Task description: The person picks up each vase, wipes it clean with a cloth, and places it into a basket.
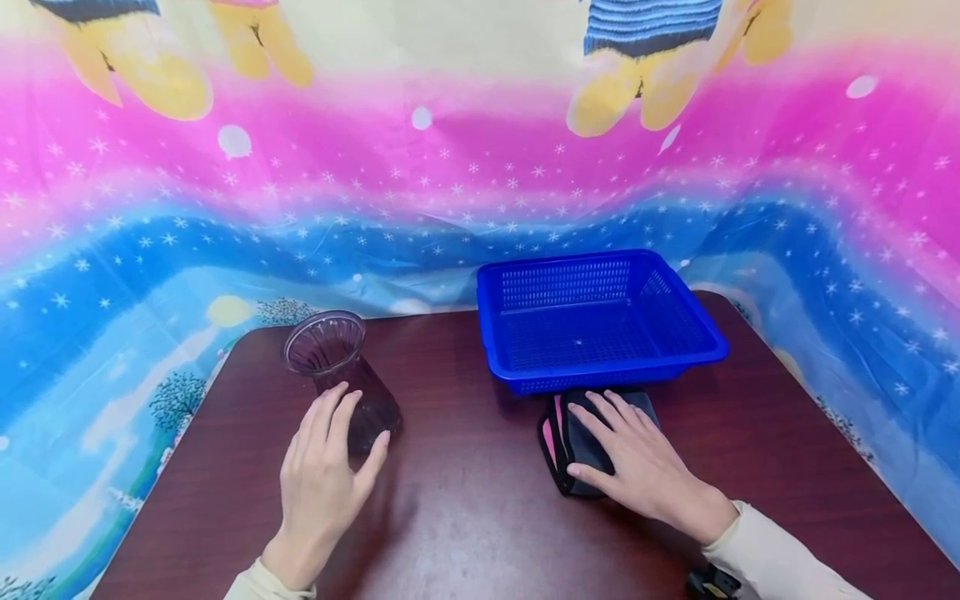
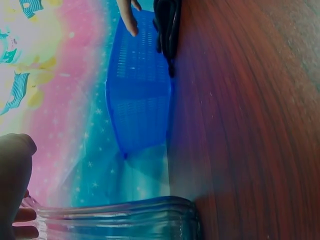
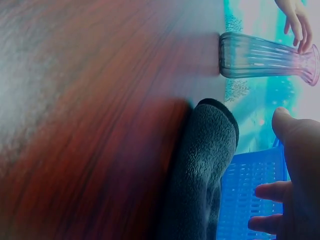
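Note:
A clear, purplish ribbed glass vase [image 1: 375, 408] with a flared rim stands upright at the table's left. Beside its neck is my left hand [image 1: 322, 467], fingers loosely extended; whether they touch the glass I cannot tell. The vase [image 3: 260, 55] and the left hand's fingertips near its neck also show in the right wrist view. My right hand [image 1: 637, 458] spreads its fingers over a folded dark cloth [image 1: 581, 442] with black edging and a pink strip. Close up, the cloth [image 3: 205, 160] looks fuzzy and grey, and that hand [image 3: 305, 165] hovers beside it with fingers apart.
A blue plastic basket [image 1: 592, 379] with perforated walls sits at the back right, just beyond the cloth. The brown table [image 1: 465, 508] meets a patterned fabric backdrop [image 1: 420, 208] behind and at the sides. A dark object [image 1: 712, 583] lies by the right sleeve.

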Tool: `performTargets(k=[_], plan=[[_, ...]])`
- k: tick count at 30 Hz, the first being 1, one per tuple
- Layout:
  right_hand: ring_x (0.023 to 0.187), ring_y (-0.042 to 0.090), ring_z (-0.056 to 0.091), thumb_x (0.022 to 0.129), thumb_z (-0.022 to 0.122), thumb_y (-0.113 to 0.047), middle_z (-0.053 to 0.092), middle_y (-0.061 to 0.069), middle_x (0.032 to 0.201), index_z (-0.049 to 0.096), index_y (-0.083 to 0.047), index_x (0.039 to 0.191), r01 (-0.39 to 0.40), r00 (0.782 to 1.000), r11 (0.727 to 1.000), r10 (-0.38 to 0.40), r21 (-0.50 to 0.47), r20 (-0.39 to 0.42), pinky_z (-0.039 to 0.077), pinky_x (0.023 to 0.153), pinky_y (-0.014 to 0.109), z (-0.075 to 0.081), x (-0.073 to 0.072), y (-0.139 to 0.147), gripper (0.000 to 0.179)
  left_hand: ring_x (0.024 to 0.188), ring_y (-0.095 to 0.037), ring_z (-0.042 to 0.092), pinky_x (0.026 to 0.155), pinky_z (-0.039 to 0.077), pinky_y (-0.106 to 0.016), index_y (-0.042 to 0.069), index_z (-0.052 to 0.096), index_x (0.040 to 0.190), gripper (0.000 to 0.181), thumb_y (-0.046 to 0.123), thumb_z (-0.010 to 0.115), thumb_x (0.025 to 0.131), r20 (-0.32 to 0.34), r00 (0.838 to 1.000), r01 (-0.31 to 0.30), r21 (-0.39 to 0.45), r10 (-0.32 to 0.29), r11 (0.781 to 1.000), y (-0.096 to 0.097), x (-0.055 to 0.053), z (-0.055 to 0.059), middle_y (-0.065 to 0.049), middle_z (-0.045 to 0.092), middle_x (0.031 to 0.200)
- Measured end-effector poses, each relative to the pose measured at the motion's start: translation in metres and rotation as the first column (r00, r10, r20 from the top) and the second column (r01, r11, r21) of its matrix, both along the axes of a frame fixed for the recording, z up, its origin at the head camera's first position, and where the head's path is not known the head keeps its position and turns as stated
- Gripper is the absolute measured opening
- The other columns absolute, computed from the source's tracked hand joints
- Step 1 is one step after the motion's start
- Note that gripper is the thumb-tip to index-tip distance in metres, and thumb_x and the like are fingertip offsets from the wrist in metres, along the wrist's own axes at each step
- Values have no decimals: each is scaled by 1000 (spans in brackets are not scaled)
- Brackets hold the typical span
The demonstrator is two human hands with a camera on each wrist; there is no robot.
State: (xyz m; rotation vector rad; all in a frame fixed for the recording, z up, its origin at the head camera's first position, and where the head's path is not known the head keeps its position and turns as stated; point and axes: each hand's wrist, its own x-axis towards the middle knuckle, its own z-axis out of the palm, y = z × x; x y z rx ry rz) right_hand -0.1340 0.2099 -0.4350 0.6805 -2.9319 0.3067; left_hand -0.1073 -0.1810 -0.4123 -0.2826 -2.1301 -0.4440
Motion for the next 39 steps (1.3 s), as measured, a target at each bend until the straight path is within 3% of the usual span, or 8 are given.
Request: performTargets(k=[9,20,26,33,36,39], plan=[[147,42,35,91,57,-69,43,15,158,45,-20,153,-10,1000,1000,10,23,-18,35,114,64,0,-4,6,80,116,-38,61,89,50,-52,1,66,125,53,40,61,89,-43,999,-18,32,20,999,-15,-4,-1,-16,67,128],[145,41,38,90,58,-70,46,15,155,48,-19,151,-25,999,999,26,31,-21,36,112,66,3,-6,11,80,116,-38,61,91,49,-52,1,64,128,54,37,64,87,-12,998,-54,104,56,993,-30,-9,2,-18,67,126],[145,39,39,89,56,-72,47,13,155,48,-19,151,-31,1000,998,30,56,7,33,114,66,4,-10,14,82,119,-39,60,87,51,-58,2,60,130,53,33,68,88,96,992,-97,139,84,985,-39,-13,5,-20,65,127],[143,41,41,90,56,-72,49,13,154,49,-18,150,-45,999,997,44,61,21,33,114,66,4,-13,17,81,116,-43,60,79,49,-63,0,56,135,60,31,73,87,201,973,-157,200,117,967,-44,-20,6,-24,64,128],[143,42,42,90,57,-71,49,13,153,49,-18,150,-50,998,997,48,63,32,34,113,66,3,-14,18,81,119,-44,58,82,48,-65,0,53,139,64,33,73,88,279,954,-174,229,107,958,-45,-23,8,-25,62,133],[143,42,42,90,56,-72,50,13,153,49,-18,150,-53,998,996,50,66,45,34,113,66,3,-16,19,81,126,-44,55,90,47,-66,1,47,145,71,37,73,89,383,921,-184,274,68,944,-46,-26,12,-25,58,138]])
